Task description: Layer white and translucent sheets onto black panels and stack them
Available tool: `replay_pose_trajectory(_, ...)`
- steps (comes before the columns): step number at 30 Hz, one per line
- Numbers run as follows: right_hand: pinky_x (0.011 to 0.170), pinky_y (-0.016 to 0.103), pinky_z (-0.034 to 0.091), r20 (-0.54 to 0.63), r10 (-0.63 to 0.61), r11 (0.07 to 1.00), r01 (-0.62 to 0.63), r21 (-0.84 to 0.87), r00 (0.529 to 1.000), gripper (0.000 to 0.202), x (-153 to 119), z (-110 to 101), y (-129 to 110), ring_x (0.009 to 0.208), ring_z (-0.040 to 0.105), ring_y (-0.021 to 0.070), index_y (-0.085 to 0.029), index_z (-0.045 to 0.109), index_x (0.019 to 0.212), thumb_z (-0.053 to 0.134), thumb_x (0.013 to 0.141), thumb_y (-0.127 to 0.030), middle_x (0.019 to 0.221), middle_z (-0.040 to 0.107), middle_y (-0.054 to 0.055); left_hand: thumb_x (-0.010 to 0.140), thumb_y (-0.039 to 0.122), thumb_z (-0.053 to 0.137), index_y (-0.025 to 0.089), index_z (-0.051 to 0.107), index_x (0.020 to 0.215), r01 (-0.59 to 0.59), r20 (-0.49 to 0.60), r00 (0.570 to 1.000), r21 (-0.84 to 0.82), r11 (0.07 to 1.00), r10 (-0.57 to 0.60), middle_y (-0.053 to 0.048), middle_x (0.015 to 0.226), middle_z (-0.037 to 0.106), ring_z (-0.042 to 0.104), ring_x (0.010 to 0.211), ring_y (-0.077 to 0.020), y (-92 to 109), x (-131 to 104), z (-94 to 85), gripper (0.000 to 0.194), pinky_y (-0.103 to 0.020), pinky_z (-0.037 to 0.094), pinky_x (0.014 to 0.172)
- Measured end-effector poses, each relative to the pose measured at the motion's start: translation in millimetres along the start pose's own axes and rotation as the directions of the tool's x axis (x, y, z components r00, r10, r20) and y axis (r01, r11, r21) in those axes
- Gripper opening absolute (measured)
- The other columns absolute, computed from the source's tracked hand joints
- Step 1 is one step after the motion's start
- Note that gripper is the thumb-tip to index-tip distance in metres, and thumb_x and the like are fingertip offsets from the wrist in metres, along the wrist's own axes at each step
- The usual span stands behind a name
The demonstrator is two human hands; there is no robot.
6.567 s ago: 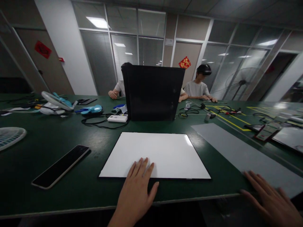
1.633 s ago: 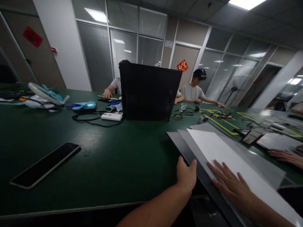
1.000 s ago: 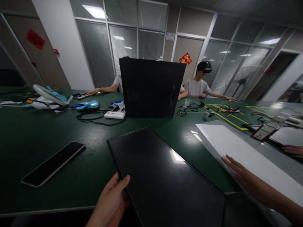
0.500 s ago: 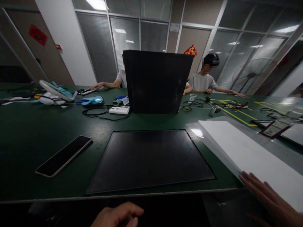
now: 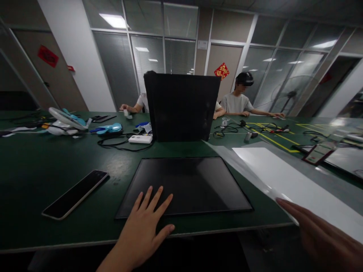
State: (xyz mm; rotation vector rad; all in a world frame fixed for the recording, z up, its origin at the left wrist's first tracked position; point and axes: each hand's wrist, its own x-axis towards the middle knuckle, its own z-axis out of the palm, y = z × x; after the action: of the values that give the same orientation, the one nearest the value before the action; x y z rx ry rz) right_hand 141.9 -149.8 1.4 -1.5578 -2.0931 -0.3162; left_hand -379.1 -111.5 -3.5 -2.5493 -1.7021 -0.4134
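A dark, glossy panel [image 5: 193, 185] lies flat on the green table [image 5: 181, 149], close to its near edge. The left hand [image 5: 143, 226] reaches over the panel's near edge with its fingers spread wide and their tips on the left half of the dark surface.

Just right of the panel, a clear film [image 5: 238, 162] slants, its edge seemingly raised and 1 corner pointing past the panel's far side. A white sheet [image 5: 272, 170] lies alongside that film, farther right of the panel. The right hand [image 5: 320, 230], well right of the panel's near corner, is at the film's near end. It is turned side-on and blurred, its fingers close together; I cannot tell whether it pinches the film.

Left of the panel and apart from it, a phone [image 5: 75, 194] lies at a slant. Straight beyond the panel stands a black upright box [image 5: 184, 107]. Beyond the panel to the left are a white block [image 5: 140, 139] and a black cable [image 5: 119, 147]; beyond it to the right, a coiled cable [image 5: 222, 133].

Farthest from the panel, at least 2 people sit across the table: 1, mostly hidden by the box, and another in a pale shirt [image 5: 236, 104].
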Motion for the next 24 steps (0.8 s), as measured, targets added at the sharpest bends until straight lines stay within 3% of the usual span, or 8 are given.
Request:
replay_pose_trajectory(2, 0.096, 0.052, 0.066, -0.059, -0.265, 0.964, 0.263, -0.038, 0.963, 0.071, 30.3, 10.6, -35.1, 0.122, 0.070, 0.0309, -0.044, 0.034, 0.164, 0.045, 0.095, -0.028, 0.150, 0.061, -0.001, 0.099, 0.062, 0.058, 0.045, 0.033, 0.165, -0.029, 0.016, 0.999, -0.047, 0.998, 0.029, -0.007, 0.174, 0.033, 0.032, 0.158, -0.0431, -2.1, 6.6, -5.3, 0.072, -0.071, 0.031, 0.123)
replay_pose_trajectory(4, 0.102, 0.044, 0.064, -0.072, -0.442, 0.897, 0.442, -0.016, 0.894, 0.070, 54.0, 29.7, -61.0, 0.127, 0.067, 0.0254, -0.041, 0.043, 0.160, 0.047, 0.094, -0.018, 0.147, 0.063, -0.003, 0.098, 0.053, 0.064, 0.041, 0.030, 0.167, -0.057, -0.073, 0.996, -0.046, 0.997, 0.054, -0.007, 0.176, 0.027, 0.030, 0.160, -0.0413, -0.7, 6.3, -5.1, 0.077, -0.066, 0.031, 0.125)
replay_pose_trajectory(7, 0.108, 0.042, 0.061, -0.075, -0.507, 0.860, 0.510, 0.025, 0.859, 0.058, 72.4, 63.5, -85.1, 0.132, 0.064, 0.0214, -0.036, 0.064, 0.141, 0.049, 0.091, -0.009, 0.142, 0.067, -0.005, 0.095, 0.032, 0.068, 0.035, 0.021, 0.170, -0.053, -0.383, 0.921, 0.046, 0.998, 0.067, -0.007, 0.180, 0.010, 0.020, 0.163, -0.0398, 3.0, -5.3, 2.1, 0.089, -0.060, 0.028, 0.128)
replay_pose_trajectory(9, 0.107, 0.043, 0.061, -0.034, -0.486, 0.869, 0.487, 0.084, 0.873, 0.051, 75.3, 81.2, -95.6, 0.132, 0.064, 0.0201, -0.033, 0.068, 0.132, 0.047, 0.093, -0.008, 0.140, 0.068, -0.004, 0.094, 0.024, 0.067, 0.034, 0.028, 0.169, -0.055, -0.479, 0.872, 0.101, 0.993, 0.098, -0.007, 0.180, 0.014, 0.023, 0.162, -0.0383, 3.6, -13.0, 5.7, 0.085, -0.057, 0.028, 0.129)
replay_pose_trajectory(12, 0.110, 0.047, 0.059, 0.040, -0.435, 0.886, 0.419, 0.199, 0.900, 0.044, 73.8, 93.5, -104.8, 0.135, 0.062, 0.0211, -0.029, 0.068, 0.130, 0.046, 0.097, -0.011, 0.142, 0.068, -0.001, 0.097, 0.029, 0.063, 0.035, 0.058, 0.151, -0.080, -0.329, 0.939, 0.076, 0.994, 0.100, -0.008, 0.164, 0.050, 0.049, 0.149, -0.0356, 1.9, -14.7, 4.9, 0.055, -0.056, 0.038, 0.123)
replay_pose_trajectory(14, 0.113, 0.051, 0.056, 0.064, -0.389, 0.905, 0.368, 0.215, 0.919, 0.039, 72.5, 94.3, -106.0, 0.137, 0.060, 0.0228, -0.028, 0.068, 0.130, 0.046, 0.100, -0.014, 0.142, 0.067, 0.001, 0.100, 0.037, 0.060, 0.034, 0.066, 0.142, -0.058, -0.200, 0.978, 0.017, 0.998, 0.060, -0.007, 0.152, 0.063, 0.058, 0.140, -0.0345, 0.6, -10.5, 2.2, 0.043, -0.057, 0.041, 0.121)
replay_pose_trajectory(20, 0.115, 0.056, 0.053, 0.130, -0.389, 0.918, 0.372, 0.136, 0.912, 0.047, 66.7, 83.4, -90.4, 0.144, 0.053, 0.0259, -0.035, 0.051, 0.153, 0.050, 0.106, -0.032, 0.157, 0.055, 0.001, 0.101, 0.050, 0.060, 0.036, 0.056, 0.154, -0.007, -0.059, 0.998, -0.101, 0.995, 0.001, -0.004, 0.163, 0.054, 0.046, 0.151, -0.0367, 0.4, -2.5, -2.6, 0.055, -0.064, 0.030, 0.126)
replay_pose_trajectory(24, 0.119, 0.070, 0.043, 0.100, -0.212, 0.977, 0.212, 0.005, 0.972, 0.075, 34.9, 73.4, -32.5, 0.148, 0.046, 0.0384, -0.032, 0.031, 0.166, 0.057, 0.100, -0.055, 0.166, 0.042, 0.009, 0.100, 0.050, 0.061, 0.035, 0.058, 0.152, 0.028, -0.028, 0.999, -0.150, 0.988, -0.033, -0.005, 0.162, 0.054, 0.047, 0.150, -0.0363, 3.2, -4.1, -6.0, 0.054, -0.060, 0.034, 0.124)
